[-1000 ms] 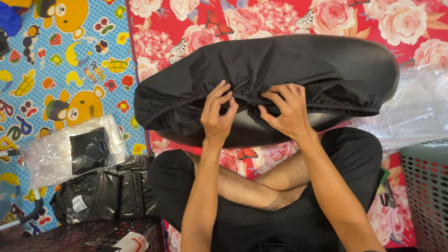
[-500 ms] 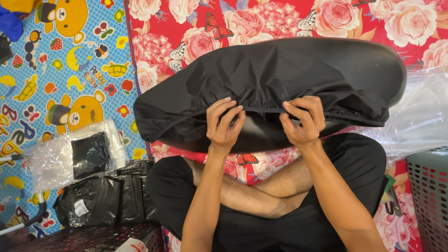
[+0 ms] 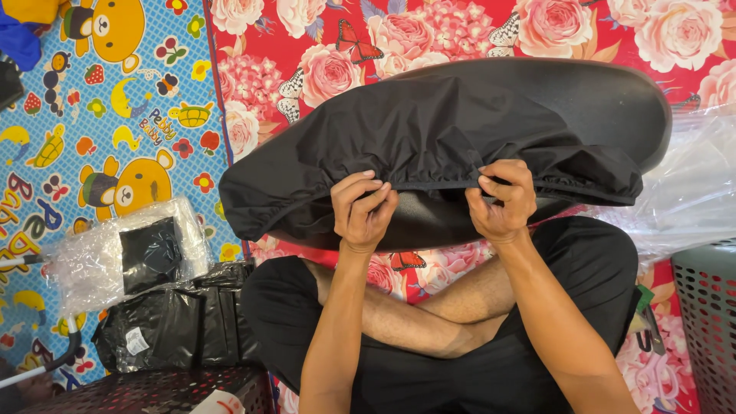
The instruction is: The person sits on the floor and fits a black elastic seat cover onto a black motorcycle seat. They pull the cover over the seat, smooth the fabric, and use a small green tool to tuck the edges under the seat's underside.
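Black elasticated fabric cover (image 3: pixel 429 138), stretched over a black padded seat (image 3: pixel 598 100), is held above crossed legs. Its gathered hem is gripped by the closed left hand (image 3: pixel 362 211) and closed right hand (image 3: pixel 502 201). Bagged black covers (image 3: pixel 126 261) are stacked left of the left hand.

Beyond my left hand lies a clear plastic bag (image 3: pixel 126 257) with a folded black cloth inside, and nearer me a stack of black packets (image 3: pixel 172 326). Past my right hand, crumpled clear plastic (image 3: pixel 690 184) sits above a grey basket (image 3: pixel 709 322).
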